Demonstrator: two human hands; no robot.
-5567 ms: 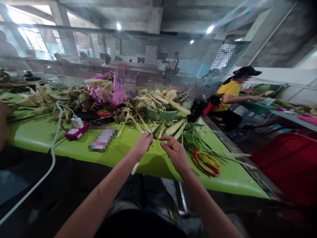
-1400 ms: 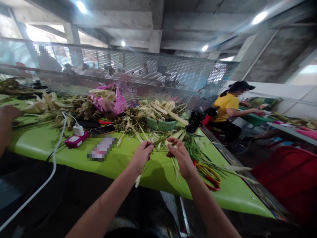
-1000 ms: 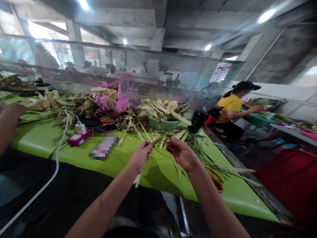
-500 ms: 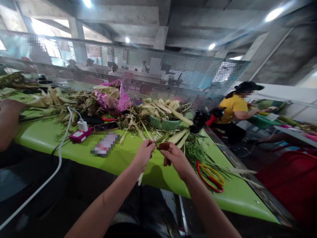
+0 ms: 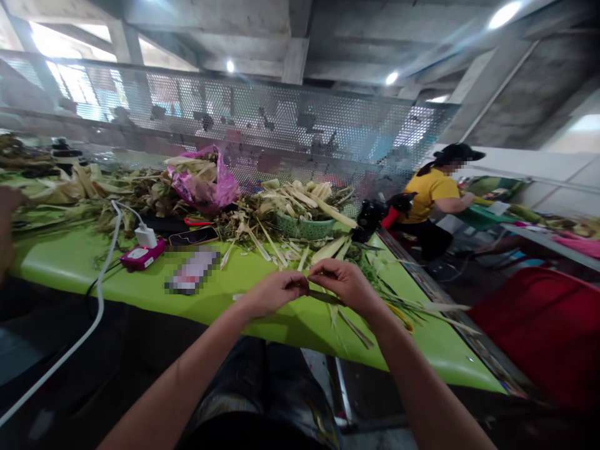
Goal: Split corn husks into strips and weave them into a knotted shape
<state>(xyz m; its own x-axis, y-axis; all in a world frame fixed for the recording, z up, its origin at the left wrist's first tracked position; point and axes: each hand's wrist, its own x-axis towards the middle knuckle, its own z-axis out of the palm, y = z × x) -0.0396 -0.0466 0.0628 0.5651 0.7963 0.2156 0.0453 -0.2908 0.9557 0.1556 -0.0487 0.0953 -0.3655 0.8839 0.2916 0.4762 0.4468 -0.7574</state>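
Note:
My left hand (image 5: pixel 276 292) is closed in a pinch on a narrow green plant strip (image 5: pixel 330 299). My right hand (image 5: pixel 345 282) has its thumb and fingers bent together close to the left fingertips, also at the strip; the exact grip is partly hidden. Pale, thin plant strands (image 5: pixel 359 331) hang below the right hand over the green tabletop (image 5: pixel 281 331). Just beyond both hands lie long pale husk-like stalks (image 5: pixel 330 250). Partly behind my right forearm shows a yellow loop (image 5: pixel 403 317).
A green basket (image 5: pixel 304 228) of dried stalks and a pink plastic bag (image 5: pixel 227 187) stand behind. Left are a phone (image 5: pixel 193 272), a magenta box (image 5: pixel 143 255) with a charger, and a white cable (image 5: pixel 100 281). A co-worker's arm (image 5: pixel 7 219) and a yellow-shirted person (image 5: pixel 431 190) are nearby.
The view has shifted slightly. Both hands have moved a little lower and to the right, still close together. More of the green strip now shows between them, and my right forearm covers most of the loops.

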